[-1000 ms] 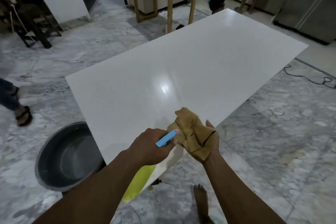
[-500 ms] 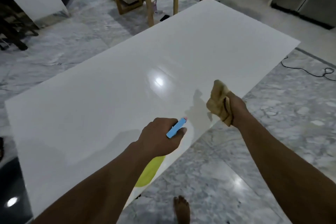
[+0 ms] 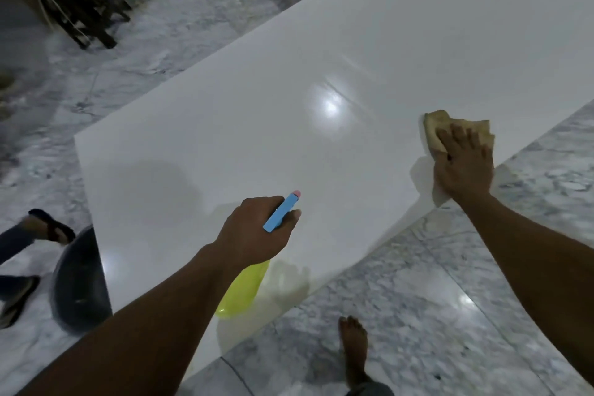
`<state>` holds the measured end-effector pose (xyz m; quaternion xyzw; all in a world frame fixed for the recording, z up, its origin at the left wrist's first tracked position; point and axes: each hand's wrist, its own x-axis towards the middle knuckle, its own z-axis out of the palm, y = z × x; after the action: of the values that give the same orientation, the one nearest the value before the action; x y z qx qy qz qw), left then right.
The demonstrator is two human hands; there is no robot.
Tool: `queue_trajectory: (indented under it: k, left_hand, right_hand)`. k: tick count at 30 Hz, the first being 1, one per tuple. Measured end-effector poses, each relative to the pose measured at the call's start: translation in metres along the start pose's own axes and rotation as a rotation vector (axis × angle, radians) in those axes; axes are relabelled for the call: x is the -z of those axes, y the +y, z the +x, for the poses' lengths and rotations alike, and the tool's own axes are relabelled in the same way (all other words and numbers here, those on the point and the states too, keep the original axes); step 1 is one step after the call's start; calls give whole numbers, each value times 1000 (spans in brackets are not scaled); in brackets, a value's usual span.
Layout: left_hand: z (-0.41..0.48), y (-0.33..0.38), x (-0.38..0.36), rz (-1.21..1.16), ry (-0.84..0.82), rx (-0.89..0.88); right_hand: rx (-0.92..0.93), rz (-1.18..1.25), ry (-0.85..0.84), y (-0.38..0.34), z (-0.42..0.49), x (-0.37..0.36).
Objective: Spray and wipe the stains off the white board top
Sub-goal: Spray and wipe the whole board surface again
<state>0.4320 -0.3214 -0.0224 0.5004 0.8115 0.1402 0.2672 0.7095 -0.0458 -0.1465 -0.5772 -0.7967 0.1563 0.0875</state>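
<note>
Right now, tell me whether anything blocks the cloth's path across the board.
Nothing visible does. The right hand presses the cloth on the white board top near its right edge; the surface beyond is bare. The left hand holds the spray bottle over the near edge.

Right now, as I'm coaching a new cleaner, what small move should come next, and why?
Probably sweep the cloth leftward over the board toward the faint streaks beside the glare. The right hand presses the cloth flat near the board's right edge, and the left hand holds the spray bottle, nozzle pointing that way.
</note>
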Motion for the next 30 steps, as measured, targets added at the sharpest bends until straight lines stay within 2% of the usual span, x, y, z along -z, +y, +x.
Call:
queue_trajectory:
  k: [12, 23, 30]
  left_hand:
    - [-87, -69, 51, -87, 95, 70]
    - [-247, -252, 89, -99, 113, 10]
    - [-329, -345, 109, -144, 141, 14]
  right_hand:
    - [49, 8, -35, -118, -145, -61]
    - [222, 185, 34, -333, -407, -170]
    - [319, 238, -13, -444, -534, -223]
